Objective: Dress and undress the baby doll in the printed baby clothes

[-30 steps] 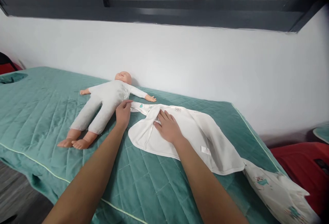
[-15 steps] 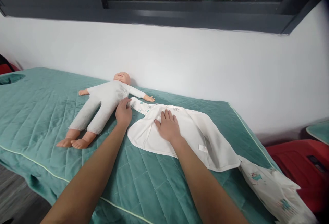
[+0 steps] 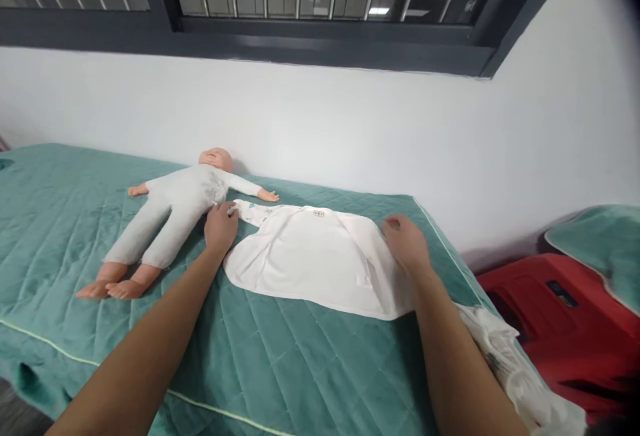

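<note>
Green quilt point(image 3: 300, 363) lies beneath a white shirt point(image 3: 305, 256), left fingers point(image 3: 227, 209) pinching its sleeve point(image 3: 254, 213), right fingers point(image 3: 389, 234) (grip unclear) curled alongside

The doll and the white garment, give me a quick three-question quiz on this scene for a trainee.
1. True or false: the white garment lies beside the doll.
2. Which hand is at the patterned sleeve: A, right; B, left?
3. Fill in the colour: the quilted cover beneath them is ____.

Key: 1. True. 2. B, the left hand. 3. Green.
</note>
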A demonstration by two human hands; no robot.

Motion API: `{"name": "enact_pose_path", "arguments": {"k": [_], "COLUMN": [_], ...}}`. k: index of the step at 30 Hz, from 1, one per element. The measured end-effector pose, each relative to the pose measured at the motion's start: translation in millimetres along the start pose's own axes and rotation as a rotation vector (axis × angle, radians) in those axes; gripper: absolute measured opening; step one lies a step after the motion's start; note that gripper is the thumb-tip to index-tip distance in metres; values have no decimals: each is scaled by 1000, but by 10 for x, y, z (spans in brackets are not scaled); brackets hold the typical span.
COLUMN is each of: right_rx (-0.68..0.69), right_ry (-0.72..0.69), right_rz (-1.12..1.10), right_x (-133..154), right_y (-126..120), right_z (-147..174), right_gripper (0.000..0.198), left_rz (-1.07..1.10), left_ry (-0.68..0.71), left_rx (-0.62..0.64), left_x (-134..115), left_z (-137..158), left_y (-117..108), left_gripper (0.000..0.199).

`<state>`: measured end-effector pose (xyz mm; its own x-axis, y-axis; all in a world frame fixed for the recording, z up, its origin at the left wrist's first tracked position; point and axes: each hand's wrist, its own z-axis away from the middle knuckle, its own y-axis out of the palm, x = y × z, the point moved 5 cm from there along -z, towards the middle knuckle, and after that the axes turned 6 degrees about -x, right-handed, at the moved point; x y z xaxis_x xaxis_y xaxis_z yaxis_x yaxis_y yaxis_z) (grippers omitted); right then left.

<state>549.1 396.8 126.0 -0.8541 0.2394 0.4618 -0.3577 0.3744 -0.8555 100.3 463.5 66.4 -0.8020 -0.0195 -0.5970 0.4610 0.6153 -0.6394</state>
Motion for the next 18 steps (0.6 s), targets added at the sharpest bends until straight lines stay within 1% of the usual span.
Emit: {"name": "enact_pose_path", "arguments": {"k": [1, 3, 5, 8, 10, 14, 16, 18], "right_rx": [24, 116, 226, 372, 389, 311, 340, 417], "right_ry": [52, 88, 64, -33, -69, -23, -28, -63], "right_rz": [43, 114, 169, 168, 146, 153, 118, 66], "right_x": [-163, -379, -481, -524, -547, -594, -560, -485], "right_y": [-23, -2, 57, 140, 151, 88, 61, 38], "right_z": [-36, -44, -12, 29, 24, -6, 25, 96], "right_gripper": [38, 37, 37, 31, 28, 34, 38, 43], "left_rz": [-3, -12, -26, -52, -71, -82, -65, -35], "left_ry": [-8, -19, -27, -32, -14, 62, 138, 265], "left_rx": [-17, -50, -85, -120, -127, -134, -116, -58], "left_x": [8, 14, 13, 13, 3, -57, -117, -198], "left_z": [-6, -6, 8, 43, 61, 70, 79, 105], "left_y": [-14, -51, -93, -138, -148, -146, -128, -83], "left_gripper": [31, 30, 31, 35, 39, 40, 38, 36]}}
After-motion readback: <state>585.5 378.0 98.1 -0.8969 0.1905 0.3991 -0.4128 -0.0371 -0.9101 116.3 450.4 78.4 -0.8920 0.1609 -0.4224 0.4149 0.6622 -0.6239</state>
